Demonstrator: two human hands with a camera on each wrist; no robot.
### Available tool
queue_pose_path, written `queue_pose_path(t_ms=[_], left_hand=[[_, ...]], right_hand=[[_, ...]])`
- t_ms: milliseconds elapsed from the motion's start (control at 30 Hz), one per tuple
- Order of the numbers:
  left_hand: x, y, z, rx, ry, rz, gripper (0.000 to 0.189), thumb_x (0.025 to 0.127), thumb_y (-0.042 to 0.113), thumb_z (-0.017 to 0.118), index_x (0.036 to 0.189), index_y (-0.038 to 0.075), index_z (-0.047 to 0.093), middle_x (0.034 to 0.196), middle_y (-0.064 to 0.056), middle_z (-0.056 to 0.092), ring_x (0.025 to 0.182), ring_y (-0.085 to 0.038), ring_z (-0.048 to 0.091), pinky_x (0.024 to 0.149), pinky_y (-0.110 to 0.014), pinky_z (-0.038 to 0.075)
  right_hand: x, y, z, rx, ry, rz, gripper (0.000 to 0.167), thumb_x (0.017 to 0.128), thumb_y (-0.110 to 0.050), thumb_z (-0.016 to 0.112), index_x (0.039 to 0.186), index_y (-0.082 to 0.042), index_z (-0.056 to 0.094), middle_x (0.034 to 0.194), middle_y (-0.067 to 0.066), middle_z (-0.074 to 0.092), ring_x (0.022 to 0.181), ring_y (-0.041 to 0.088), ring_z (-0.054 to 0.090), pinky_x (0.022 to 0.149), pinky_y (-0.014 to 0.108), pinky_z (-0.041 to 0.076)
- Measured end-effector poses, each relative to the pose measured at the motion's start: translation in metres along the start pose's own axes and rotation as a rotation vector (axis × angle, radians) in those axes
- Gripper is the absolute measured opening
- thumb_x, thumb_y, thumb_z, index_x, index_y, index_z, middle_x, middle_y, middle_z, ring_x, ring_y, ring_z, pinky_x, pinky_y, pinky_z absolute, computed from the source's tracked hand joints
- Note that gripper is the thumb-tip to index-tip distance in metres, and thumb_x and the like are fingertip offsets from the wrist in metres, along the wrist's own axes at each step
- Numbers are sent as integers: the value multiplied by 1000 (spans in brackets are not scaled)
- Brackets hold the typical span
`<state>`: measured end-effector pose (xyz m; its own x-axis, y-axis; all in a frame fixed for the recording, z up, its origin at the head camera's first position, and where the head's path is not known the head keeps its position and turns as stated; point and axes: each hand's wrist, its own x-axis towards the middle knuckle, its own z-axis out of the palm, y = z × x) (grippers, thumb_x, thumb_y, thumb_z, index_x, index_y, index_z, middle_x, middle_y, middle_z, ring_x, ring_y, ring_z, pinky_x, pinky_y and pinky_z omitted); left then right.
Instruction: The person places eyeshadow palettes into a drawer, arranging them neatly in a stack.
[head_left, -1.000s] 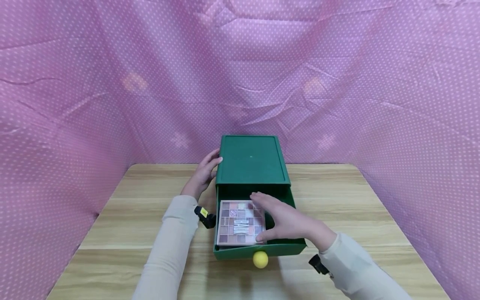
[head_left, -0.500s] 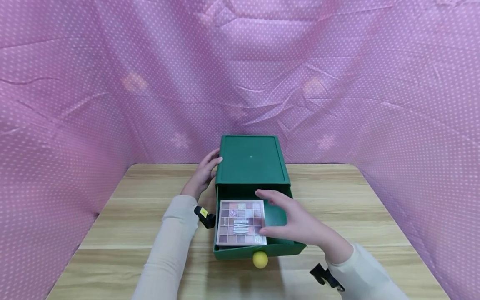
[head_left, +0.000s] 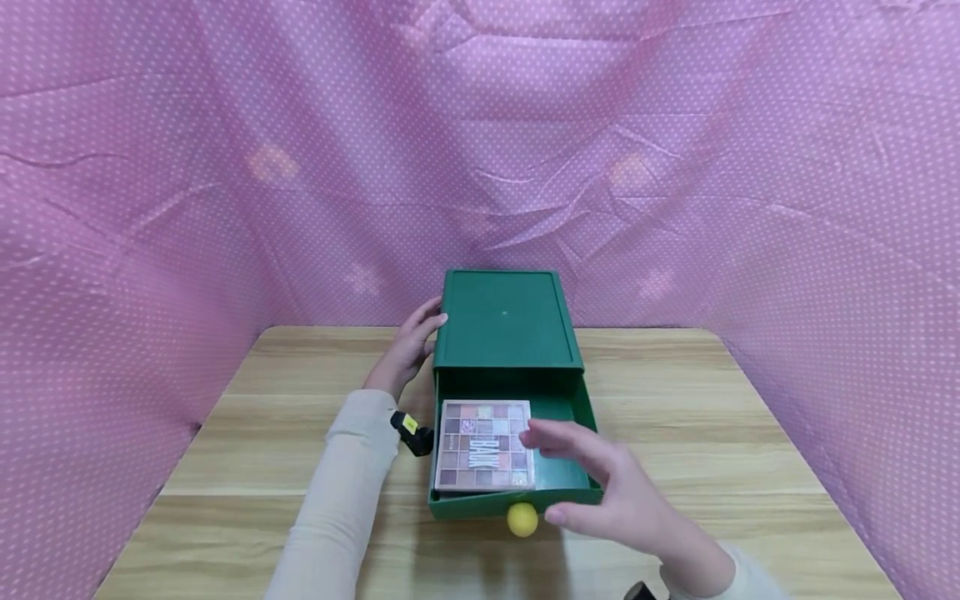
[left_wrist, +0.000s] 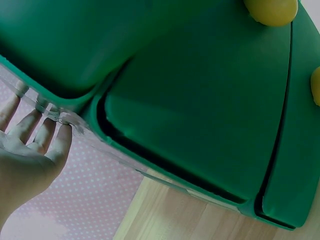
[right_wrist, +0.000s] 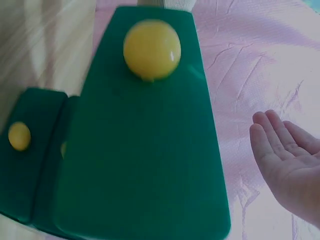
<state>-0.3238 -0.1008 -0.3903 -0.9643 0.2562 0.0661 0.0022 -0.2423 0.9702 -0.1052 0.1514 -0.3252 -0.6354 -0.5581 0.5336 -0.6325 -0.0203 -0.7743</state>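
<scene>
A green drawer cabinet (head_left: 504, 317) stands at the back of the table, its top drawer (head_left: 476, 507) pulled out. Inside that drawer, on the left, lies an eyeshadow palette (head_left: 483, 446) with its printed lid up. My left hand (head_left: 407, 346) rests against the cabinet's left side; the left wrist view has its fingers (left_wrist: 60, 145) spread at the side wall. Over the drawer's front right corner, my right hand (head_left: 618, 496) is held with thumb and fingers apart and nothing between them. Its thumb is close to the yellow round knob (head_left: 522, 519) in the head view.
Lower drawers (right_wrist: 37, 160) with yellow knobs (right_wrist: 19, 136) sit closed beneath the top one. The wood-grain table (head_left: 675, 400) extends to both sides of the cabinet. A pink dotted cloth (head_left: 360, 167) hangs behind and at the sides.
My right hand has drawn back from the palette, moving right and toward me past the drawer's front edge. The left hand, the cabinet and the palette stay in place.
</scene>
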Motion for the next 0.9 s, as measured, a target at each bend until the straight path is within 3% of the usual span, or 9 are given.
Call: queue_pose_path(t_ms=[267, 367, 533, 667, 900], left_hand=[[3, 0, 0, -16, 23, -5, 49, 86, 20, 53, 132, 13, 35, 131, -6, 33, 116, -21, 34, 90, -39, 34], [3, 0, 0, -19, 23, -3, 50, 86, 19, 53, 132, 13, 35, 131, -6, 33, 116, -21, 33, 90, -39, 34], [3, 0, 0, -18, 27, -10, 50, 86, 20, 54, 131, 14, 36, 131, -6, 33, 116, -21, 33, 91, -40, 33], [2, 0, -1, -12, 26, -14, 50, 86, 20, 54, 131, 15, 36, 131, -5, 33, 116, -20, 33, 91, -40, 32], [3, 2, 1, -27, 26, 1, 49, 86, 18, 53, 132, 12, 35, 132, -6, 33, 117, -21, 34, 90, -37, 35]], right_hand=[[-22, 6, 18, 166, -78, 92, 56, 75, 6, 61, 127, 1, 38, 111, 14, 52, 101, 26, 50, 84, 36, 41], [-30, 11, 25, 257, -134, 165, 50, 79, 4, 57, 125, 0, 40, 112, 13, 52, 101, 26, 50, 85, 35, 40], [-40, 20, 37, 382, -191, 414, 40, 84, -8, 55, 121, -2, 44, 112, 11, 52, 99, 24, 50, 85, 30, 40], [-45, 25, 44, 436, -170, 627, 35, 84, -10, 55, 116, 0, 48, 107, 11, 53, 94, 25, 49, 82, 28, 40], [-56, 39, 50, 445, -103, 761, 30, 82, -14, 58, 108, 1, 54, 99, 13, 56, 87, 27, 50, 79, 37, 40]])
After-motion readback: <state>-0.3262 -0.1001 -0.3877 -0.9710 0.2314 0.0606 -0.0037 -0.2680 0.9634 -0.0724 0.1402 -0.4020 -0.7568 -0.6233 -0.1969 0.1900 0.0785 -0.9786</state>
